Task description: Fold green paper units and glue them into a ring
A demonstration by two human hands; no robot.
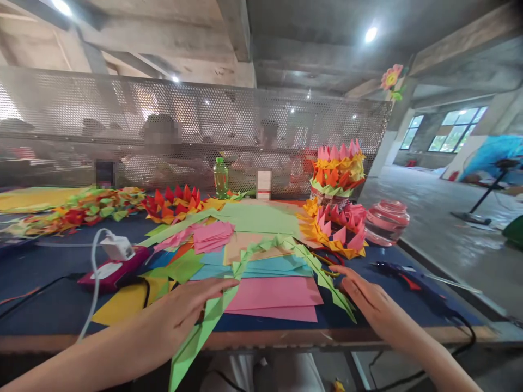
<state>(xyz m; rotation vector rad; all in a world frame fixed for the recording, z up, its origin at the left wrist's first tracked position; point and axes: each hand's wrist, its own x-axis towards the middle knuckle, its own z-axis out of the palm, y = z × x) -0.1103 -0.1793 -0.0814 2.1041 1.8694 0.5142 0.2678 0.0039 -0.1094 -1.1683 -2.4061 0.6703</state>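
A long, light green folded paper strip (253,249) arches across the table, with pointed folds along its middle and right part. My left hand (186,302) lies over its left side, fingers closed together on the strip; the thumb is largely hidden. From there the plain end hangs past the table's front edge. Beside the strip's right side, my right hand (363,288) has its fingers extended and seems to hold nothing. Inside the arch are pink paper sheets (273,294) and blue sheets (278,267).
At right lie a glue gun (412,283), a pink-tinted jar (386,222) and stacked folded-paper rings (337,169). A power bank (118,269) with a white charger (118,246) is at left. Behind stand a green bottle (220,179) and a perforated metal screen (229,111).
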